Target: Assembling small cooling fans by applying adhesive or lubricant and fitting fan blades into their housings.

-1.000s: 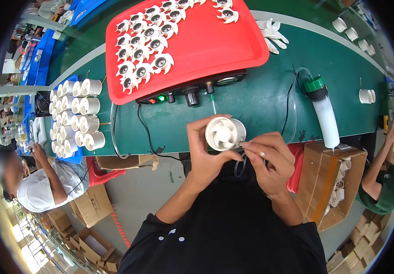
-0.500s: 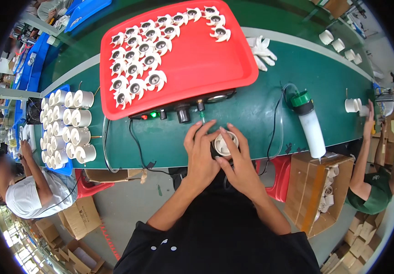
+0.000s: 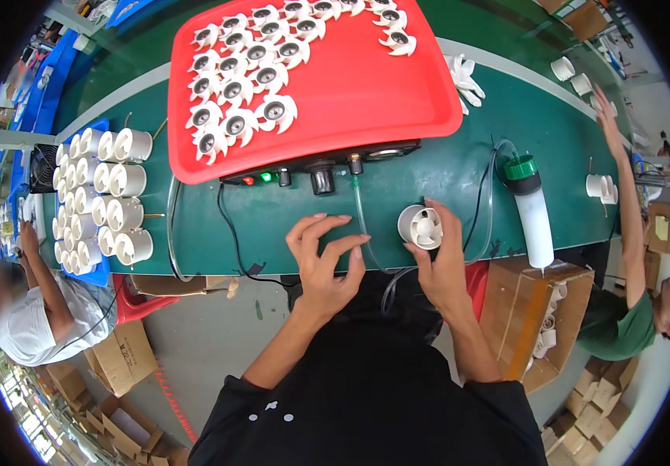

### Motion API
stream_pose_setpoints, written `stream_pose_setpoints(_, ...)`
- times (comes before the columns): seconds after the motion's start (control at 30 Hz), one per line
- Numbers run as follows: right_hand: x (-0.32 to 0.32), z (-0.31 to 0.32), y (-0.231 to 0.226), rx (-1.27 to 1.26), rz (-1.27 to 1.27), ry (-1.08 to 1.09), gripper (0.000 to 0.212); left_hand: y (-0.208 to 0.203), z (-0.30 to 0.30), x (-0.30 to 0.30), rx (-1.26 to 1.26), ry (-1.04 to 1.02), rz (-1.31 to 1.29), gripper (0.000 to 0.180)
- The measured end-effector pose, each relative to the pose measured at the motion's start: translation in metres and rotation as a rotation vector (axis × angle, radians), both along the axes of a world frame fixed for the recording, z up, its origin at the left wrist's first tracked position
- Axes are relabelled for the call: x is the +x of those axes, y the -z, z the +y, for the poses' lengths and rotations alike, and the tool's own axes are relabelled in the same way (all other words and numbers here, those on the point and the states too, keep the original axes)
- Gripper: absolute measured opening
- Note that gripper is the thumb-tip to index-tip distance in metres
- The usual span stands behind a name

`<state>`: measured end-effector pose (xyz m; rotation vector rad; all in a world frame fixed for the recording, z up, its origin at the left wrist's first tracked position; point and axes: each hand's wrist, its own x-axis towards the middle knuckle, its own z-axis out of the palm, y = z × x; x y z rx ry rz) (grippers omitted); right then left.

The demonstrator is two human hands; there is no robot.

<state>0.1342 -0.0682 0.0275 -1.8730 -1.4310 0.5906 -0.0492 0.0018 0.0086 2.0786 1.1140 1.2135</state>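
A small white round fan (image 3: 410, 225), with blades inside its ring-shaped housing, is in the fingers of my right hand (image 3: 445, 268) near the bench's front edge. The thumb and fingers close around its right side. My left hand (image 3: 321, 268) is apart from it to the left, fingers spread and curved, with nothing in them. Behind the hands stands a black control box (image 3: 321, 180) with knobs and small lights. On it rests a red tray (image 3: 374, 109) bearing several white fan wheels (image 3: 275, 111) with dark hubs.
Several white cylindrical housings (image 3: 127, 211) stand on a blue tray at left. On the right are a white green-capped cartridge (image 3: 535, 221) with a thin tube, a cardboard box (image 3: 517, 326) and white gloves (image 3: 467, 81). Co-workers sit on both sides; one arm (image 3: 622, 210) reaches over the bench.
Both hands were together around the fan. Now the left hand has let go and moved apart, while the right hand has carried the fan to the right. The right co-worker's arm reaches farther.
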Motion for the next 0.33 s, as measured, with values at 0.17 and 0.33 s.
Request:
stream_pose_setpoints(0.17,0.000,-0.002,-0.009,0.323,0.429,0.053,0.071,0.005,0.004,-0.002,0.018,0.002,0.003,0.021)
stream_pose_setpoints(0.33,-0.008,-0.002,-0.010,0.263,0.588,0.178,0.073,0.012,0.004,-0.008,-0.039,-0.020,-0.052,0.020)
